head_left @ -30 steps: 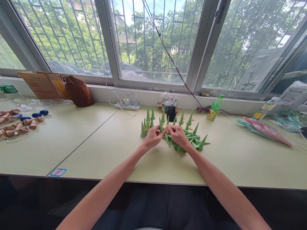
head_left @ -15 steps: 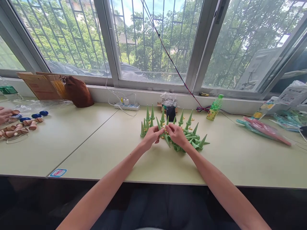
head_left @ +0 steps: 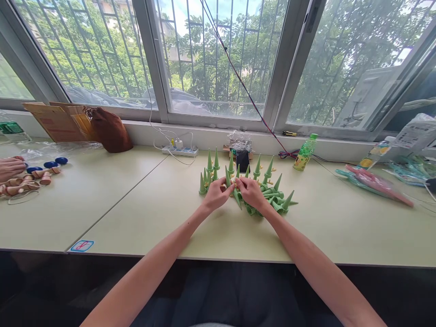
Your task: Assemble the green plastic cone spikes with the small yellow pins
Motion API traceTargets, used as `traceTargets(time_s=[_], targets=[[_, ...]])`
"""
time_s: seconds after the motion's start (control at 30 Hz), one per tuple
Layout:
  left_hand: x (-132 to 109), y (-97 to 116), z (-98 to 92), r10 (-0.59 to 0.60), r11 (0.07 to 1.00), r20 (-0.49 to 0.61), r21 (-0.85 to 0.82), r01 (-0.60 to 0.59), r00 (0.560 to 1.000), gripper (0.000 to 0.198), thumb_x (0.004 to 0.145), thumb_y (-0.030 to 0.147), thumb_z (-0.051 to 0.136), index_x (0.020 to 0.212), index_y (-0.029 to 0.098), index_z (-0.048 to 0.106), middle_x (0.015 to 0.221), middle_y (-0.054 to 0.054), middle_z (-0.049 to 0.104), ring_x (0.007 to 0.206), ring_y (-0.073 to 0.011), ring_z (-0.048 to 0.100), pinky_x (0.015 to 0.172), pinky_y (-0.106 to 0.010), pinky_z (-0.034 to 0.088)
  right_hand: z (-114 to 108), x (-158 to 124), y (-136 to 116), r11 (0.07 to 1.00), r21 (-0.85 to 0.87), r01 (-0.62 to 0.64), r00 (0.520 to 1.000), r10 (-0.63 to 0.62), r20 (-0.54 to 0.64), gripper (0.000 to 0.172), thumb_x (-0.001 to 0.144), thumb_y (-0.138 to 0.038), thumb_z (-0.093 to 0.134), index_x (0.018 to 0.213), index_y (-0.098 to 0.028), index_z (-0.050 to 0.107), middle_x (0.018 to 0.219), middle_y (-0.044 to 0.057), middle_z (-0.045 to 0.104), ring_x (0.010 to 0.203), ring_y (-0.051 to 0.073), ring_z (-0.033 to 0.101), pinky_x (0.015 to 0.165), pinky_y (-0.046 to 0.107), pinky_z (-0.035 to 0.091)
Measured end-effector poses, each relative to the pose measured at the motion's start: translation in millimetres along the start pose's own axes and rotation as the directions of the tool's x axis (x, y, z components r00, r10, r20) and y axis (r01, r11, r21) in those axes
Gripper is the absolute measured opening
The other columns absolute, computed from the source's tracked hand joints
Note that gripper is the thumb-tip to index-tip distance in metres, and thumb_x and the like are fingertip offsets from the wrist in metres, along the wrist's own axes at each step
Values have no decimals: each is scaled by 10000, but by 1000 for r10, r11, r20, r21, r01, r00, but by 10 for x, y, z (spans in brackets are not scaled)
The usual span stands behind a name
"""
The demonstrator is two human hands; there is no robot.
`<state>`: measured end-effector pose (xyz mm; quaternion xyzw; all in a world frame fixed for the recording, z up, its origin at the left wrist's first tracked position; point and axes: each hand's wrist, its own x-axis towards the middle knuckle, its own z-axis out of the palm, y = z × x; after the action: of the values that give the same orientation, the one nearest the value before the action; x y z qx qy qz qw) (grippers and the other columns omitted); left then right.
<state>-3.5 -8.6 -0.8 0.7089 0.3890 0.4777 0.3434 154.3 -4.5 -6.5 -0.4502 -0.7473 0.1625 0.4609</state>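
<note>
My left hand (head_left: 218, 193) is closed on a green pointed cone (head_left: 228, 176), which stands up between thumb and fingers. Close against it, my right hand (head_left: 249, 190) pinches a small yellowish piece (head_left: 235, 185) at the cone's side, mostly covered by the fingertips. Behind my hands stand several green cones (head_left: 216, 163), upright and some bearing yellow bits. By my right wrist lies a heap of green cones and tubular parts (head_left: 274, 197). One more green cone (head_left: 237, 200) points downward just below my fingers.
A black phone (head_left: 243, 161) leans behind the cones. To the right are a green drink bottle (head_left: 305, 153) and pink and teal plastic bags (head_left: 378, 184). A power strip (head_left: 180, 151) lies by the window. At far left, another person's hand (head_left: 12, 169) is near wooden pieces (head_left: 23, 184).
The cone in my left hand has turned more upright, and my left fingers have shifted slightly. My right hand stays almost in place. The other person's hand has moved a little.
</note>
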Motion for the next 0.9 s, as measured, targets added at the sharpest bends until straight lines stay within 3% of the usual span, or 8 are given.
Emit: traceTargets(time_s=[0.2, 0.33, 0.47, 0.57, 0.63, 0.73, 0.9], targets=[[-29, -5, -5, 106, 979, -30, 180, -99, 994, 196, 812, 365, 609, 790, 170, 614, 569, 40, 419, 481, -75, 320, 453, -217, 265, -9, 1, -16, 1000, -5, -24, 1000, 24, 18, 409, 943, -444, 361, 611, -209, 323, 554, -24, 365, 551, 125, 319, 541, 271, 240], [-29, 28, 3, 96, 985, -39, 151, -90, 995, 215, 799, 382, 632, 789, 169, 615, 584, 39, 434, 485, -69, 321, 452, -213, 271, -14, 8, -18, 1000, 6, -24, 1000, 24, 20, 411, 952, -445, 356, 619, -206, 317, 560, -28, 356, 548, 120, 316, 539, 266, 247], [-16, 71, -2, -78, 992, 19, -96, 80, 997, 290, 769, 447, 665, 806, 168, 599, 629, 28, 493, 465, -62, 362, 422, -208, 307, -22, 8, -28, 1000, 5, -12, 1000, 12, 26, 416, 967, -466, 334, 642, -205, 339, 577, -31, 385, 551, 115, 340, 545, 257, 261], [-14, 94, -17, -227, 923, 139, -285, 258, 964, 347, 738, 487, 695, 777, 167, 570, 572, 48, 436, 406, -50, 326, 371, -211, 286, -31, -3, -43, 1000, -6, 27, 998, -26, 61, 403, 979, -456, 318, 670, -203, 372, 613, -25, 438, 567, 115, 371, 564, 252, 282], [-15, 98, -23, -258, 883, 186, -353, 309, 948, 373, 719, 495, 714, 720, 166, 538, 543, 60, 396, 388, -42, 309, 360, -211, 285, -34, -11, -50, 999, -14, 44, 996, -43, 82, 395, 986, -440, 310, 675, -204, 370, 616, -25, 436, 568, 115, 371, 568, 252, 284], [-19, 97, -22, -259, 891, 165, -339, 301, 952, 389, 703, 486, 734, 681, 171, 507, 521, 75, 340, 382, -44, 316, 350, -206, 282, -32, -18, -52, 999, -18, 45, 995, -43, 95, 393, 992, -419, 301, 671, -204, 369, 609, -23, 434, 568, 119, 371, 568, 255, 283], [-23, 80, -8, -169, 970, 84, -164, 180, 982, 324, 761, 467, 678, 756, 164, 564, 580, 51, 431, 395, -40, 337, 357, -198, 283, -23, -14, -45, 999, -21, 35, 995, -33, 97, 383, 991, -400, 302, 667, -205, 364, 603, -18, 440, 561, 123, 365, 558, 263, 274]])
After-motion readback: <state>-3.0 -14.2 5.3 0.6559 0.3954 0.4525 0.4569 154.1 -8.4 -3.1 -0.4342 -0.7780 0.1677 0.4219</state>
